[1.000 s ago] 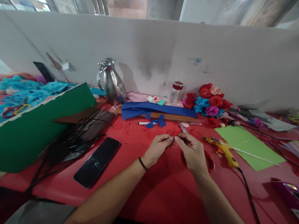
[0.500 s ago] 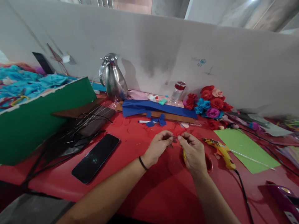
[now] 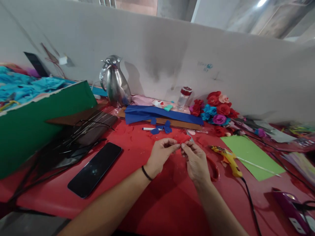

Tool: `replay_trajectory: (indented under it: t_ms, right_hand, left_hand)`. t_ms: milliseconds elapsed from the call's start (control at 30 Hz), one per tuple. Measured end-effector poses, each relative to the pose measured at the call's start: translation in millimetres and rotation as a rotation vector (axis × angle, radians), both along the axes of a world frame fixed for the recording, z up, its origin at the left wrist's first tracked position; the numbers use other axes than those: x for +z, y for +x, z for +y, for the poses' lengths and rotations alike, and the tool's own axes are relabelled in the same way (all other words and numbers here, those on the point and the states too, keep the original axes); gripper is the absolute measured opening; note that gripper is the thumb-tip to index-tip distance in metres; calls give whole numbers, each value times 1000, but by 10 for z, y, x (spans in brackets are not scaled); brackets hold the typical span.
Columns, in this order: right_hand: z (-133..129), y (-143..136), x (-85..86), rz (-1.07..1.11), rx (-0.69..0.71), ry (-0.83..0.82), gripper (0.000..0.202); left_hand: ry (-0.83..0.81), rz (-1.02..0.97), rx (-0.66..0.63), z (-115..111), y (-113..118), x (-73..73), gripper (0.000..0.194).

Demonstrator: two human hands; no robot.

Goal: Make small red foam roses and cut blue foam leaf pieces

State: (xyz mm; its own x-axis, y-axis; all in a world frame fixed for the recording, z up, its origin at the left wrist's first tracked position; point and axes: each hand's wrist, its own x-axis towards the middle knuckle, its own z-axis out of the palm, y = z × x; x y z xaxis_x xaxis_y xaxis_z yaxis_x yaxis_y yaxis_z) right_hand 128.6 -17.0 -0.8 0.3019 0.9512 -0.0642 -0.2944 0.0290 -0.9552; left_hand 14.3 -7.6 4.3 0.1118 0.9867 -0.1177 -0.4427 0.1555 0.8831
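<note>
My left hand [image 3: 159,156], with a dark band at its wrist, is closed in a pinch over the red table [image 3: 157,203]. Just to its right, my right hand [image 3: 197,161] pinches too, the fingertips of both hands almost touching. Between them they hold a small red paper piece [image 3: 183,138], whose outline blends into the red behind it. Scissors [image 3: 214,168] lie beneath my right hand; a red handle and part of a blade show, the rest is covered. Blue paper petals [image 3: 161,127] and a marker [image 3: 148,129] lie beyond my hands.
On the left are a phone [image 3: 95,169] and a green box [image 3: 46,126] of blue paper pieces. A steel jug [image 3: 116,83] and a lidded jar [image 3: 183,97] stand behind. Rightward lie paper flowers [image 3: 218,108], a yellow glue gun [image 3: 228,160] with its cord, and a green sheet [image 3: 256,164].
The view has shifted slightly, so most things sit further left. My hands stay pinched together, with more red paper showing at the fingertips. The scissors' blade and handle show more.
</note>
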Motion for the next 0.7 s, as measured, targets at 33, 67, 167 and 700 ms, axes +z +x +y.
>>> replay_trajectory:
  t_ms: [33, 67, 167, 700]
  right_hand:
    - [0, 6, 13, 16, 22, -4, 26]
    - [1, 17, 30, 30, 51, -11, 25]
    - [9, 75, 96, 82, 142, -77, 25]
    - [30, 225, 156, 87, 284, -33, 13]
  left_hand:
    - [-3, 6, -1, 1, -10, 12, 18]
    - [-4, 13, -5, 3, -21, 24, 17]
    - [-4, 48, -47, 7, -51, 61, 15]
    - [-37, 122, -204, 25, -53, 82, 7]
